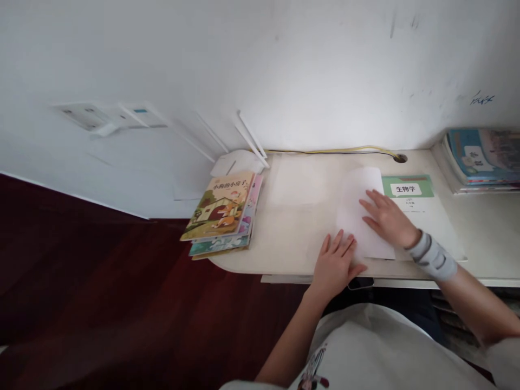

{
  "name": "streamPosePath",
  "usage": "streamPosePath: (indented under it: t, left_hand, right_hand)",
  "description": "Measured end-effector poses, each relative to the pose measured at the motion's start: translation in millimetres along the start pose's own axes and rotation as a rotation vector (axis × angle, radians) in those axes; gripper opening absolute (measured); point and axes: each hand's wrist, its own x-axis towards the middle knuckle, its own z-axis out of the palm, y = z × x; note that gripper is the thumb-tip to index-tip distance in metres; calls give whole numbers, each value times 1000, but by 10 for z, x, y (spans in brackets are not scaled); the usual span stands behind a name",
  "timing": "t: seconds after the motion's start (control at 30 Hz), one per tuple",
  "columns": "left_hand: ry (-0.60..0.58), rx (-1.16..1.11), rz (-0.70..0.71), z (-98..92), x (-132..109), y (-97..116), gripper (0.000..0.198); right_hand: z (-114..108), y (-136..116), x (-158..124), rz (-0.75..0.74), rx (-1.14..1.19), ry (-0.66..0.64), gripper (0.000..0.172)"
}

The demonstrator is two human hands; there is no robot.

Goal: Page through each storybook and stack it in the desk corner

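A white sheet of paper point(357, 200) lies on the desk, its right part against or over the left side of a biology textbook point(422, 227) with a green band on its cover. I cannot tell whether the sheet is loose or joined to the book. My right hand point(388, 219) rests on the sheet, palm down with fingers spread, partly over the cover. At the sheet's lower left corner, near the desk's front edge, my left hand point(333, 265) lies flat with its fingers apart. Neither hand grips anything.
Picture books point(223, 208) are stacked at the left end of the white desk point(284, 244), in front of a white router point(238, 162) with antennas. A yellow cable point(325, 150) runs along the wall to a desk hole. More books point(479, 162) are piled at the right.
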Motion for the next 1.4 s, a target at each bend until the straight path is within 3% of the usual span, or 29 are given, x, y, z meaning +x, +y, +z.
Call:
streamPosePath:
  t: [0.2,0.33,0.57,0.83,1.0,1.1,1.23,1.4]
  left_hand:
    - [9,-17,-9,24,-5,-11,49]
    - [79,-5,22,25,-23,-11,40]
    - [57,9,43,23,-7,-35,49]
    - [77,2,64,-7,-6,-19,49]
    - [166,20,136,19,-47,-14,27]
    - [245,8,183,66,-77,-30,14]
    - [341,4,172,74,-103,-53,7]
    - [290,7,187,-10,-21,108,13]
  right_hand:
    - [-46,559,934,179,-46,-105,48]
    - [43,644,1175,209,-22,-255,41]
    - [189,703,1103,189,92,-330,34]
    - [321,566,1118,266,126,-146,35]
    - [375,460,1179,297,160,-73,37]
    - [408,599,1193,262,338,37,35]
    - [482,978,1090,253,672,192,34]
    - [586,1171,892,270,643,192,32]
